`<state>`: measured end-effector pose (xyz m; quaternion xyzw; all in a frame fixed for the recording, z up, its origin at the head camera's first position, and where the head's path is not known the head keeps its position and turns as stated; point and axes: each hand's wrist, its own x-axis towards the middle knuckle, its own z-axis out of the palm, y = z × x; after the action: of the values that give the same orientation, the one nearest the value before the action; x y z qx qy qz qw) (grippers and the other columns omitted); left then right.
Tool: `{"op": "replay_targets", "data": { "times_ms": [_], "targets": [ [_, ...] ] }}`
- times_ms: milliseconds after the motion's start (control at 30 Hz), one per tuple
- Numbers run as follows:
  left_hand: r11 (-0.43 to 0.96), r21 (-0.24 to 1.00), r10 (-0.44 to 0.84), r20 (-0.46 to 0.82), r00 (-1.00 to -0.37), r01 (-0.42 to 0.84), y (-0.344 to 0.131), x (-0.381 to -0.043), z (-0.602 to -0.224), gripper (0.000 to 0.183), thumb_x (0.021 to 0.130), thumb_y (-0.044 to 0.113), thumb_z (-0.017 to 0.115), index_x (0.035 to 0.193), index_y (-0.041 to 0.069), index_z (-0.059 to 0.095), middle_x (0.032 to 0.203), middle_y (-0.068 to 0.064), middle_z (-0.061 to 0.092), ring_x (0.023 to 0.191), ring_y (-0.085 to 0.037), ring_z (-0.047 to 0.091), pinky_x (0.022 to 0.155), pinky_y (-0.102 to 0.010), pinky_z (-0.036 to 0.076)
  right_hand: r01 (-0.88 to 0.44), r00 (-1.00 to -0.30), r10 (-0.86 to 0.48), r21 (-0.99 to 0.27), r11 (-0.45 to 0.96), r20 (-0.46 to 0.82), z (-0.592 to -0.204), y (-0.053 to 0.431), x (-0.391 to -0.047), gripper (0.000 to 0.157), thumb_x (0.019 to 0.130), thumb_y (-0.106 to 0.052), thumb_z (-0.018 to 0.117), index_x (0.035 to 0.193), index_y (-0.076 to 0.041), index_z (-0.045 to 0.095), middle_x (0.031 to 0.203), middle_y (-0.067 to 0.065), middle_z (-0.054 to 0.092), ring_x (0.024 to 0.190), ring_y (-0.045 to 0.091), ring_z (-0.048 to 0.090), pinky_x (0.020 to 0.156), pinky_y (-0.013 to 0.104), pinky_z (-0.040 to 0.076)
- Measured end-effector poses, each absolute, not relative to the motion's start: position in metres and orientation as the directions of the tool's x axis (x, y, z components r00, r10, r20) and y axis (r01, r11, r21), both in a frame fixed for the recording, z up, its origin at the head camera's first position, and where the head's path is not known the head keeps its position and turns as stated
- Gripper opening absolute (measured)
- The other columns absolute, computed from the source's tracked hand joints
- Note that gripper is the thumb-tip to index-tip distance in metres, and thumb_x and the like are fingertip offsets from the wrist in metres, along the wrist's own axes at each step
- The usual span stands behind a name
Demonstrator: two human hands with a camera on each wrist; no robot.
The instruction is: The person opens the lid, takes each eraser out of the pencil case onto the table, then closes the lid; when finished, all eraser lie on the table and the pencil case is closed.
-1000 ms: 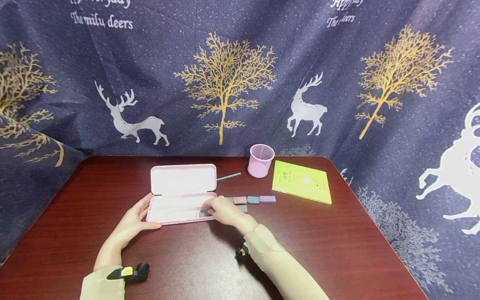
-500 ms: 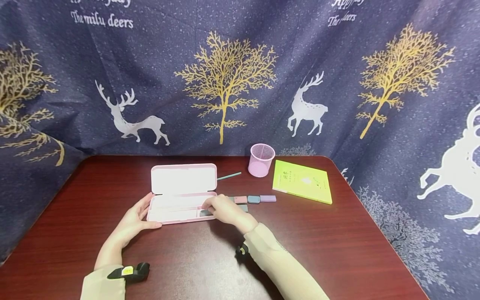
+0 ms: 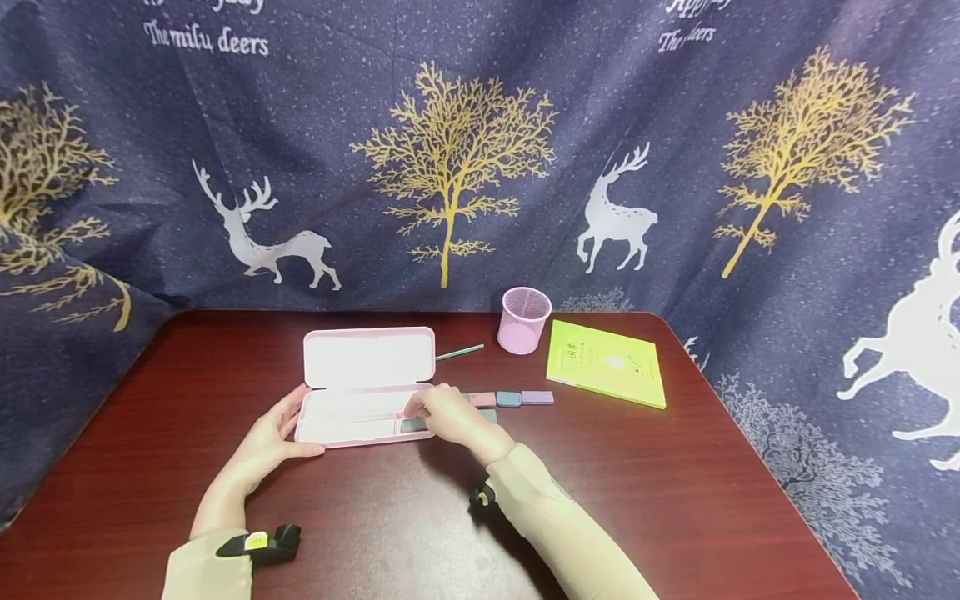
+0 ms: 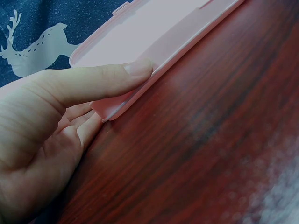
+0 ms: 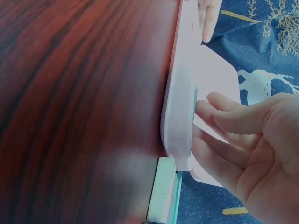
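An open pink pencil case (image 3: 347,404) lies on the table with its lid tipped back. My left hand (image 3: 260,443) holds its left end; in the left wrist view the thumb (image 4: 112,81) lies over the front rim and the fingers are at the end wall. My right hand (image 3: 452,418) reaches over the case's right end, fingertips down in the small right compartment. A grey-green block (image 3: 412,425), perhaps an eraser, lies there below the fingertips. In the right wrist view the fingers (image 5: 217,156) are loosely bent behind the case wall (image 5: 179,112), which hides most of the block.
Pink (image 3: 482,399), blue (image 3: 509,400) and purple (image 3: 537,398) blocks lie in a row right of the case, with a grey-green one (image 3: 489,415) in front. Behind are a thin teal stick (image 3: 460,352), a pink mesh pen cup (image 3: 522,323) and a yellow-green book (image 3: 606,364).
The right fingers have shifted slightly within the compartment, and a little more of the grey-green block shows. My left hand and the case have stayed in place.
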<state>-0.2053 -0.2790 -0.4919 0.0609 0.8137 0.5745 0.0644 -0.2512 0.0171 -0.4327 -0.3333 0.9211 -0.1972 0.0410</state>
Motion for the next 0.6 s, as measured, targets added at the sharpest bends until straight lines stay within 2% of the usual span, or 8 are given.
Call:
{"op": "replay_targets", "data": {
  "times_ms": [600],
  "targets": [
    [0.318,0.948,0.173,-0.033,-0.984,0.024,-0.2790,-0.2048,-0.4911,0.109,0.075,0.008,0.083,0.155,-0.002,0.009,0.160,-0.028,0.012,0.145,-0.047,0.017,0.093,0.003,0.031,-0.616,-0.759,-0.648,-0.400,0.679,0.070,-0.4363,0.0184,-0.2526,0.018,0.088,0.000,0.065,0.099,-0.010,0.076,0.097,-0.001,0.076,0.090,0.012,0.069,0.077,0.021,0.051]
  ]
}}
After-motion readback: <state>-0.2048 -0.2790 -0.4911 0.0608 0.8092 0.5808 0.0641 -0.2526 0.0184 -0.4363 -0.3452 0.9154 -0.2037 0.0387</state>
